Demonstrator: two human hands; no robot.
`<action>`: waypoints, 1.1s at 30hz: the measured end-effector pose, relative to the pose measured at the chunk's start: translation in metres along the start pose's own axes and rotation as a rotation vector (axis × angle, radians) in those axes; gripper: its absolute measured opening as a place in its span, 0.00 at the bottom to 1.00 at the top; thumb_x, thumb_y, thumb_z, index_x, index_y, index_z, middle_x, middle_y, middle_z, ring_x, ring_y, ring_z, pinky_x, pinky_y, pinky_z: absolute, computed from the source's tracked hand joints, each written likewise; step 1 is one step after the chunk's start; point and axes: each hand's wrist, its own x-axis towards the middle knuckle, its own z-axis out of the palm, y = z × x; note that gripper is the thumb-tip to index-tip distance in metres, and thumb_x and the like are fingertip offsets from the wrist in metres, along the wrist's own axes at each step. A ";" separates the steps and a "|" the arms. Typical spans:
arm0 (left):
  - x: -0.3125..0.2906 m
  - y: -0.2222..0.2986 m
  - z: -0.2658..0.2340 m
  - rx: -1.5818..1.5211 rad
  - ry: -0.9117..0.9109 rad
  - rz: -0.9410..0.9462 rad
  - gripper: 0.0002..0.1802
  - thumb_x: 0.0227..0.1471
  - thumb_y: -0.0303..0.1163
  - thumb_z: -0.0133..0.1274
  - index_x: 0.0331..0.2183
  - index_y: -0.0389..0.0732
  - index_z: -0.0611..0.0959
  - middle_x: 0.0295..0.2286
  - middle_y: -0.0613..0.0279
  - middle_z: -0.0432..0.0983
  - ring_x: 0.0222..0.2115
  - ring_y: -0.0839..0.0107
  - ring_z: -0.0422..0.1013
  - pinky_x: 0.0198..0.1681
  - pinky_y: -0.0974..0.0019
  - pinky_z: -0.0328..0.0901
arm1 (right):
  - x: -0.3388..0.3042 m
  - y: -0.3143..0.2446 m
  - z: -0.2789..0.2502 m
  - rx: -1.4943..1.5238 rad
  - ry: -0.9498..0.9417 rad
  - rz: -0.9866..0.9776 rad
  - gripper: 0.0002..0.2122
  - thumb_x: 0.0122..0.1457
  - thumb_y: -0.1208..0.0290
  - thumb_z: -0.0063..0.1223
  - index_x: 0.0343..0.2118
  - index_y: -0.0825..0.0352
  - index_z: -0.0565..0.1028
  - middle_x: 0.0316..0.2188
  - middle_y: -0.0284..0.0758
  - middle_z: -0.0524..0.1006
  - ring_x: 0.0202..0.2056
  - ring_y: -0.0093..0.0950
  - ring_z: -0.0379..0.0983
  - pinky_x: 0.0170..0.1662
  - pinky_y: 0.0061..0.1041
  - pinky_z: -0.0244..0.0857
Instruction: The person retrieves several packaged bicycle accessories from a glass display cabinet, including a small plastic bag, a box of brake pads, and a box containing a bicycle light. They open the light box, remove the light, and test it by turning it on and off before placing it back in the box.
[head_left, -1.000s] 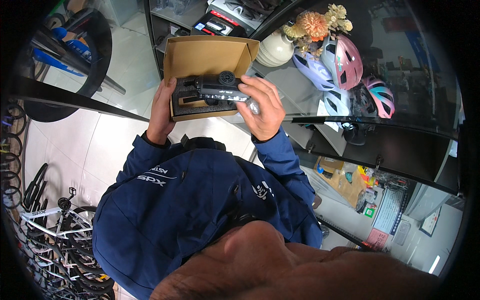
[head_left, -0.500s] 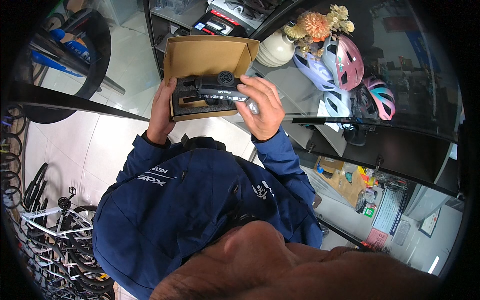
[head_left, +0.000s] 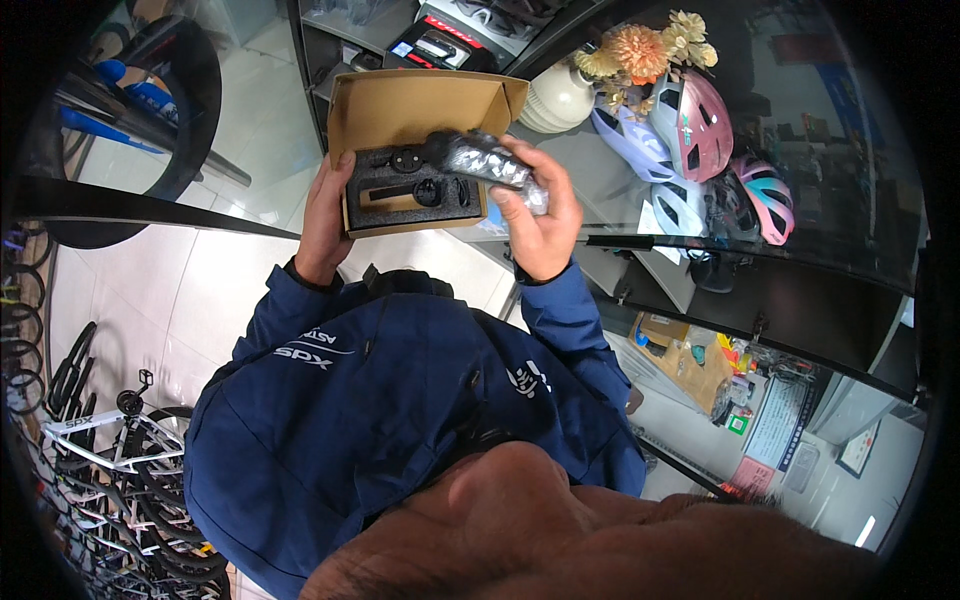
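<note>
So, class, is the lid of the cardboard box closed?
No, the lid of the cardboard box stands open, showing the dark foam inside.

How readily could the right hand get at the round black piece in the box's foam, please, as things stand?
Probably not readily: the right hand is already holding the dark, shiny device, though the box is open and the round black piece looks uncovered.

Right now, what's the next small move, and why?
Perhaps ease the dark device in the right hand clear to the right, the left hand steadying the cardboard box: in view, the device overlaps the open box, whose foam insert holds small black parts.
</note>
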 end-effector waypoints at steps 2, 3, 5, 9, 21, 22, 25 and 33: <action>0.000 -0.001 0.001 0.011 -0.008 0.022 0.29 0.70 0.50 0.46 0.59 0.37 0.73 0.49 0.57 0.80 0.45 0.68 0.80 0.46 0.63 0.78 | -0.003 0.002 -0.004 0.113 0.019 0.089 0.23 0.62 0.73 0.66 0.57 0.73 0.72 0.54 0.46 0.78 0.54 0.31 0.75 0.58 0.30 0.67; 0.000 -0.001 0.001 0.017 -0.027 0.043 0.29 0.70 0.51 0.46 0.59 0.37 0.72 0.49 0.57 0.80 0.45 0.68 0.80 0.45 0.63 0.78 | -0.004 0.002 -0.007 0.148 0.028 0.146 0.23 0.63 0.72 0.66 0.58 0.73 0.72 0.54 0.45 0.78 0.54 0.31 0.74 0.58 0.30 0.67; 0.001 0.000 0.001 0.023 -0.012 0.038 0.30 0.70 0.51 0.46 0.59 0.37 0.72 0.49 0.57 0.80 0.45 0.68 0.80 0.45 0.63 0.78 | -0.005 0.003 -0.012 0.150 0.055 0.226 0.23 0.64 0.71 0.64 0.59 0.73 0.71 0.52 0.42 0.78 0.53 0.29 0.73 0.58 0.28 0.66; 0.001 0.001 0.002 0.026 -0.015 0.036 0.30 0.70 0.51 0.46 0.60 0.36 0.71 0.49 0.56 0.80 0.45 0.68 0.80 0.45 0.63 0.79 | -0.003 -0.004 -0.012 0.049 -0.028 0.206 0.23 0.64 0.69 0.64 0.59 0.72 0.73 0.50 0.40 0.79 0.51 0.27 0.74 0.56 0.29 0.67; -0.004 0.004 0.013 0.002 -0.066 0.033 0.19 0.71 0.38 0.48 0.58 0.40 0.74 0.49 0.63 0.77 0.48 0.74 0.76 0.52 0.68 0.71 | 0.005 -0.015 0.008 -0.396 -0.451 0.002 0.20 0.60 0.70 0.66 0.54 0.67 0.78 0.48 0.46 0.81 0.48 0.45 0.80 0.52 0.33 0.73; -0.004 0.004 0.013 0.006 -0.069 0.048 0.19 0.71 0.38 0.48 0.57 0.40 0.74 0.49 0.63 0.77 0.48 0.75 0.75 0.52 0.68 0.70 | 0.005 -0.014 0.009 -0.414 -0.457 0.015 0.20 0.60 0.70 0.66 0.54 0.67 0.78 0.48 0.46 0.81 0.49 0.45 0.80 0.52 0.33 0.73; -0.006 0.001 0.012 0.014 -0.081 0.080 0.17 0.72 0.37 0.47 0.56 0.40 0.74 0.48 0.64 0.77 0.49 0.76 0.74 0.53 0.69 0.68 | 0.003 -0.012 0.013 -0.450 -0.449 -0.022 0.21 0.57 0.70 0.68 0.54 0.64 0.78 0.49 0.42 0.81 0.49 0.45 0.79 0.50 0.36 0.74; -0.009 0.001 0.009 0.038 -0.074 0.104 0.18 0.72 0.38 0.48 0.56 0.39 0.74 0.48 0.65 0.76 0.50 0.77 0.72 0.55 0.70 0.67 | 0.001 -0.013 0.015 -0.395 -0.455 -0.052 0.21 0.54 0.74 0.70 0.52 0.66 0.79 0.49 0.43 0.82 0.50 0.43 0.80 0.53 0.34 0.74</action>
